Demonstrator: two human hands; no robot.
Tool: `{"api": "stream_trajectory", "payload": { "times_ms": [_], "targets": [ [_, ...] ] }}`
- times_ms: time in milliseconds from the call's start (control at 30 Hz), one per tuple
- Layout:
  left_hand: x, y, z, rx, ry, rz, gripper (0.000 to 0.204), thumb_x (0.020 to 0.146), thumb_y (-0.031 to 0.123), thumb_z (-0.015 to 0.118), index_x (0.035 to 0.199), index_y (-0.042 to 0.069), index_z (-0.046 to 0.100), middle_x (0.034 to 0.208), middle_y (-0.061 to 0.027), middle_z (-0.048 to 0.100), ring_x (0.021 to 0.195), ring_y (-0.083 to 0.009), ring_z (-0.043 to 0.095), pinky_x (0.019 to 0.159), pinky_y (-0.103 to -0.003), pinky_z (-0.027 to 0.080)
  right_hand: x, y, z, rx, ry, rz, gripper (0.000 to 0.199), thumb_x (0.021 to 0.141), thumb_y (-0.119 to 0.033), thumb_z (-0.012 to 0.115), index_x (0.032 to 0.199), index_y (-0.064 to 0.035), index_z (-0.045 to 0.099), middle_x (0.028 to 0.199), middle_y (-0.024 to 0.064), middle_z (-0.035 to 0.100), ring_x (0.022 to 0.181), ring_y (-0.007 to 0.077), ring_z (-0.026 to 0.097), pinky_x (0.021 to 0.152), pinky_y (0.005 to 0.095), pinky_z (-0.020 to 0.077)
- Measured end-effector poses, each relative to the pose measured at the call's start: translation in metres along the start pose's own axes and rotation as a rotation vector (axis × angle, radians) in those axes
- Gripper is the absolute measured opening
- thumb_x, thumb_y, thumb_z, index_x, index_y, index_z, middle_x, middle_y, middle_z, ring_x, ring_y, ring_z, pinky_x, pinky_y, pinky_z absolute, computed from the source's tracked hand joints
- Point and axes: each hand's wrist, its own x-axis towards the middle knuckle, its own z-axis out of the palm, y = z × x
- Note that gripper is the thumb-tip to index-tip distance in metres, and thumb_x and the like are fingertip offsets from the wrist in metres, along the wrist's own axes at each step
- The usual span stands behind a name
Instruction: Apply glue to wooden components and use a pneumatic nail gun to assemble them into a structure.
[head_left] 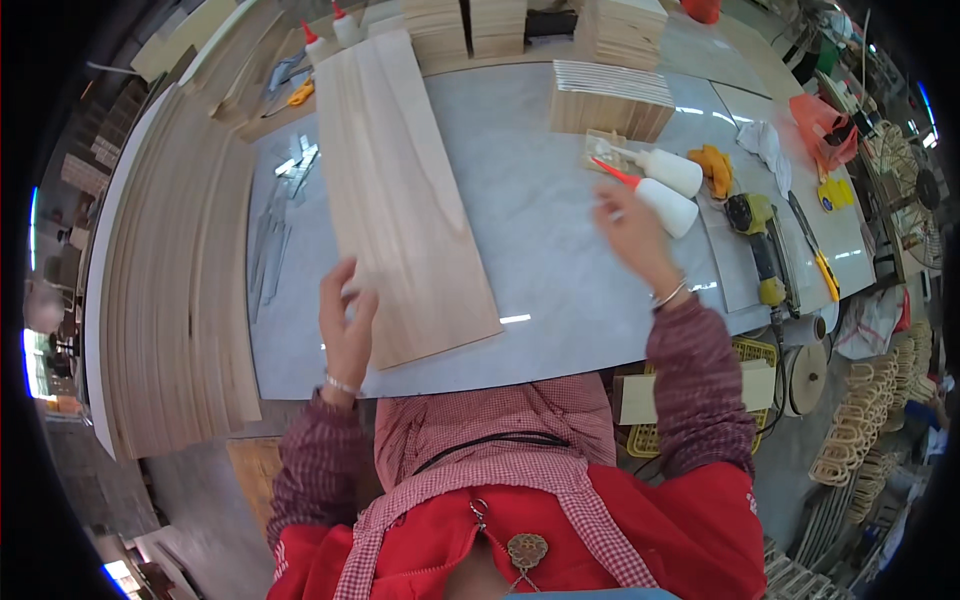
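A long pale wooden board lies aslant on the table in front of me. My left hand is beside its near left edge, fingers apart and holding nothing; whether a fingertip touches the wood I cannot tell. Over the table to the right is my right hand, fingers loosely bent, next to a white glue bottle with a red nozzle. That bottle lies on its side, and the hand does not appear wrapped around it. Behind it rests a second white glue bottle.
A tall stack of boards lines the left side. Small wooden pieces are stacked at the back. On the right are a yellow-green nail gun, a utility knife and an orange cloth. Thin strips lie left of the board.
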Motion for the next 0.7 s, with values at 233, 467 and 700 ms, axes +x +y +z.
{"api": "stream_trajectory", "payload": {
  "times_ms": [233,467,700],
  "targets": [
    [0.125,0.054,0.169,-0.229,-0.299,0.075,0.054,0.084,0.009,0.06,0.134,-0.002,0.044,0.135,-0.0151,0.045,0.121,-0.026,0.046,0.095,-0.032,0.044,0.09,0.087,-0.072,-0.237,0.211,0.223,0.034,0.082,-0.015,0.058,0.113,-0.0011,0.061,0.099,0.0144,0.066,0.084,0.0279,0.062,0.076,0.0346,0.0491],
    [0.202,0.049,0.264,-0.092,-0.302,-0.003,0.073,0.081,0.019,0.069,0.141,-0.001,0.033,0.141,-0.0178,0.039,0.127,-0.0308,0.043,0.1,-0.037,0.042,0.132,0.133,-0.067,-0.311,0.097,0.337,0.041,0.081,-0.018,0.061,0.117,0.0008,0.058,0.109,0.0174,0.064,0.093,0.03,0.062,0.081,0.0353,0.0488],
    [0.244,0.026,0.301,-0.226,-0.323,0.162,0.085,0.075,0.021,0.077,0.142,0.0,0.029,0.141,-0.0202,0.039,0.127,-0.0325,0.042,0.103,-0.039,0.039,0.151,0.14,-0.051,-0.052,0.077,0.297,0.048,0.078,-0.014,0.066,0.122,0.0017,0.054,0.11,0.017,0.064,0.094,0.0295,0.062,0.082,0.0348,0.0482]
  ]
}}
